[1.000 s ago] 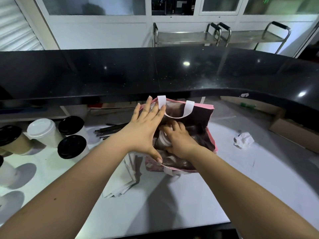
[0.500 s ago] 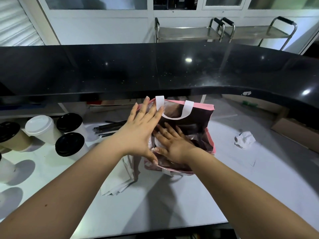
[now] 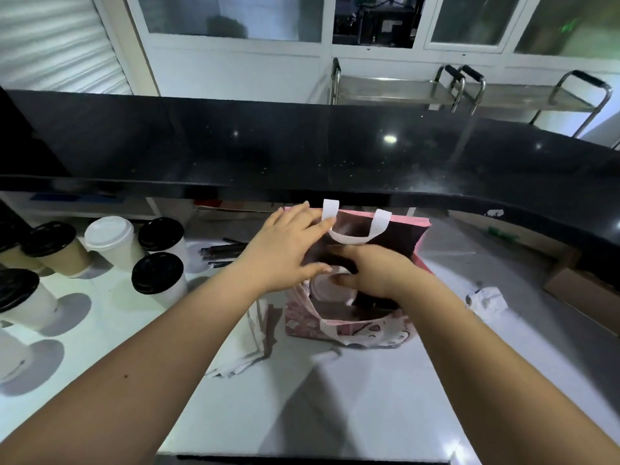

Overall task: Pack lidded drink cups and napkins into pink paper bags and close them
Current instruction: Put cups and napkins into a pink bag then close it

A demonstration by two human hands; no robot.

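**bag loading: cup seated in the pink paper bag**

location. the pink paper bag [image 3: 369,333] stands open at the centre of the frame on the white surface [image 3: 369,397], with its far handle [image 3: 355,234] upright. one white-lidded cup [image 3: 327,288] sits inside the bag's left half. a napkin stack [image 3: 245,347] lies just beside the bag, to its lower left. more lidded cups [image 3: 157,273] stand at the left edge.

handling. the bag is probably thin paper that creases under side load, so brace it at the rim or lift it by the handles. the cup looks light-walled and may be full. hold its body below the lid, keep it upright, and do not squeeze the lid.

hands. left hand [image 3: 285,250]: fingers straight and spread, pressed against the bag's upper left rim. right hand [image 3: 375,273]: reaches into the bag mouth with fingertips at the cup lid. whether it grips the cup cannot be told.
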